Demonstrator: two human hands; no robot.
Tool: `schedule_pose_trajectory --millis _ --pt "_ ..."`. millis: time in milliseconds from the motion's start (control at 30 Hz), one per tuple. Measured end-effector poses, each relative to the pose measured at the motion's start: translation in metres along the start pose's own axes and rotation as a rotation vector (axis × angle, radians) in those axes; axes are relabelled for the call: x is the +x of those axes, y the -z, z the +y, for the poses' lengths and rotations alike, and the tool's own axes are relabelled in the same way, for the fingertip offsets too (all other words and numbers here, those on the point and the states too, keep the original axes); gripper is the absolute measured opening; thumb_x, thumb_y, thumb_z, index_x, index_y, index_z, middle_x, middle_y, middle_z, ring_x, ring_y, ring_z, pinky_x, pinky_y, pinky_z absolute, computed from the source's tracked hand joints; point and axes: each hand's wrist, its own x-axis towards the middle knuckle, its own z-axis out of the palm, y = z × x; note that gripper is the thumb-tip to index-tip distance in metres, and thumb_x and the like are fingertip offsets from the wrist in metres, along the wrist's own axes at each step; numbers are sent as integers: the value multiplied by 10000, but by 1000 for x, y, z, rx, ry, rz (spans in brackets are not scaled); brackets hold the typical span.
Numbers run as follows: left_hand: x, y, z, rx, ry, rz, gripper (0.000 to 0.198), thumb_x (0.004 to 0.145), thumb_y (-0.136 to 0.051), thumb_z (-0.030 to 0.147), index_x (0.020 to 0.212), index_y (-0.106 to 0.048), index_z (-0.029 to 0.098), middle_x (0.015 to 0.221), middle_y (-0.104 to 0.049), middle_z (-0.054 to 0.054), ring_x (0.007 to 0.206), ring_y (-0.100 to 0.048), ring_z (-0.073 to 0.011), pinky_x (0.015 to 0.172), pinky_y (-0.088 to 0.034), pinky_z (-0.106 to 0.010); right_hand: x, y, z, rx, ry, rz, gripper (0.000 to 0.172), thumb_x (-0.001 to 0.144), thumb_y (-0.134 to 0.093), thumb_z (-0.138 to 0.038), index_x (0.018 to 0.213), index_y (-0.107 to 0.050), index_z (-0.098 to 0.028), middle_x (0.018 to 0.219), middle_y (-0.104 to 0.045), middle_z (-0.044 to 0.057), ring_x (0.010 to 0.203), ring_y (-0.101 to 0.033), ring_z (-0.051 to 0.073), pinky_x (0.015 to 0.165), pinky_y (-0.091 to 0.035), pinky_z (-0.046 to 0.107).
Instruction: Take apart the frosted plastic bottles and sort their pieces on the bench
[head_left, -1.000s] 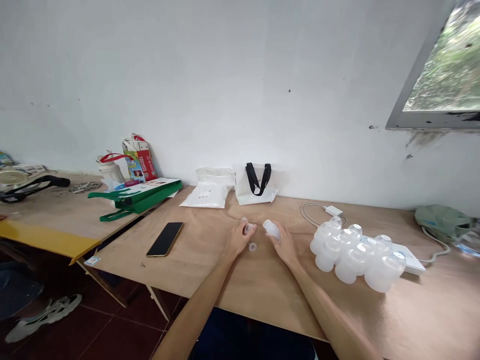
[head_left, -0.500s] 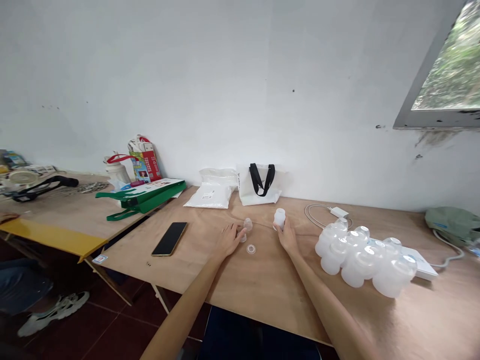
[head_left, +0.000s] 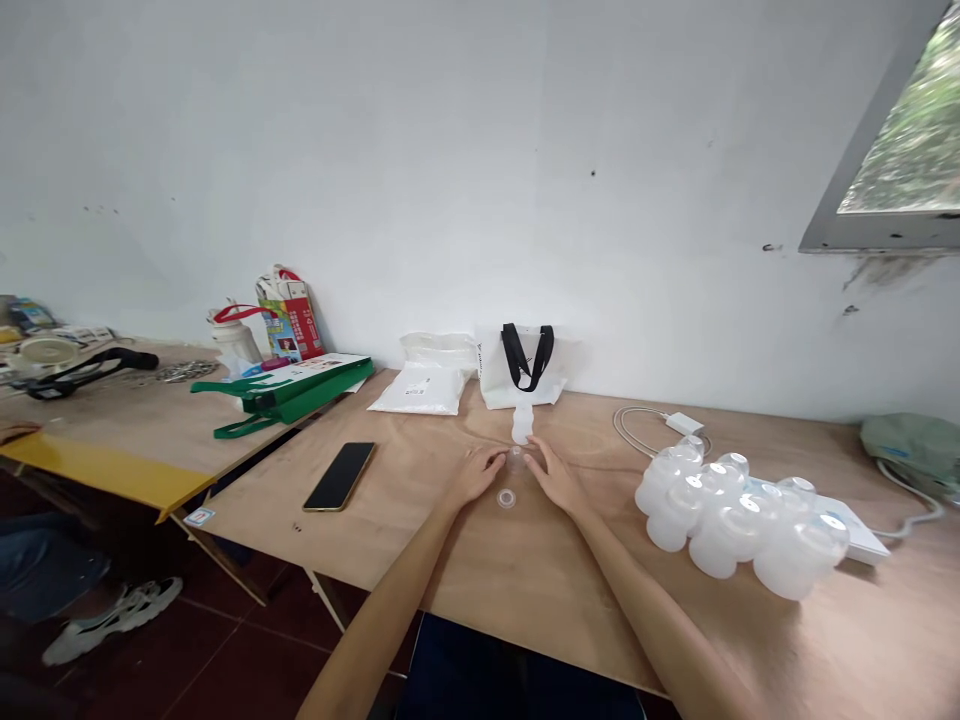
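Observation:
Beyond my hands, a small white translucent bottle stands upright on the wooden table. A small clear plastic piece, dome-like in shape, is between my two hands. My left hand has its bent fingers and thumb at the left side of this clear piece, seemingly gripping it. My right hand is to its right, thumb and fingers apart, the fingertips by the bottle's base. Whether they touch the bottle is hard to make out. A clear ring-shaped part lies flat nearer to me.
Several white bottles with clear caps stand in a group at right, by a white box and a charger. A phone lies at left. A white bag and plastic packet are by the wall.
My right hand has moved left and set the bottle down behind the clear piece, letting it go. My left hand and the clear piece have shifted slightly right.

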Motion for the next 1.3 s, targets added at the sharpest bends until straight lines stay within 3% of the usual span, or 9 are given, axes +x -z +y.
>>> schedule_pose_trajectory --millis 167,300,400,500,600,767,967,1133,1300 --pt "-19 7 18 -33 14 -57 423 1008 -386 541 1218 -646 282 1200 -696 -25 1117 -601 -234 1025 -410 -388 -5 7 -12 106 112 -114 385 968 -490 -403 1335 -545 -297 1353 -635 34 1229 -593 218 1052 -444 396" --pt "-33 7 20 108 -91 -106 513 850 -633 642 1207 -601 275 1227 -640 -41 1066 -588 -249 978 -392 -394 -13 11 -5 -27 -50 36 322 954 -476 -338 1251 -576 -262 1222 -685 71 1115 -640 257 957 -485 417" --pt "-33 2 16 185 -130 -139 430 845 -650 637 1048 -636 257 1130 -634 -31 1030 -585 -238 923 -382 -375 -20 15 0 -180 -125 221 339 952 -441 -303 1254 -559 -207 1217 -668 133 1146 -606 309 979 -444 482" --pt "-24 -5 10 229 -128 -129 386 884 -618 615 931 -633 232 1021 -633 -21 971 -577 -220 862 -373 -348 -26 18 -4 -290 -43 358 395 981 -400 -326 1332 -504 -178 1333 -609 157 1263 -523 318 1091 -336 536" --pt "-14 -14 6 257 -139 -102 389 922 -575 594 907 -611 207 934 -631 -19 916 -567 -213 814 -370 -330 -28 19 -12 -301 59 384 401 1008 -373 -357 1354 -486 -188 1383 -579 144 1310 -488 290 1162 -247 550" --pt "3 -31 8 243 -206 -87 288 990 -527 480 994 -628 210 994 -636 -24 905 -587 -198 843 -393 -326 -35 29 -30 -305 134 436 374 1011 -359 -300 1338 -500 -183 1376 -580 132 1303 -497 258 1151 -316 533" --pt "20 -46 12 286 -301 -18 182 1010 -495 245 1069 -667 249 1149 -601 -45 1008 -602 -196 904 -453 -315 -53 80 -56 -469 367 480 339 986 -436 -217 1311 -531 -200 1427 -551 125 1348 -474 267 1165 -320 530" --pt "11 -48 12 301 -266 -47 331 997 -530 351 1307 -610 266 1298 -580 -65 1090 -612 -230 989 -482 -382 -79 139 -58 -706 285 555 349 975 -462 -206 1304 -572 -179 1453 -522 155 1370 -459 311 1181 -254 591" --pt "-8 -39 12 260 -249 -106 407 1004 -502 356 1396 -549 258 1379 -574 -94 1288 -530 -273 1108 -417 -456 -112 174 -44 -907 252 403 343 974 -427 -208 1252 -626 -239 1375 -593 124 1359 -465 351 1165 -157 700"
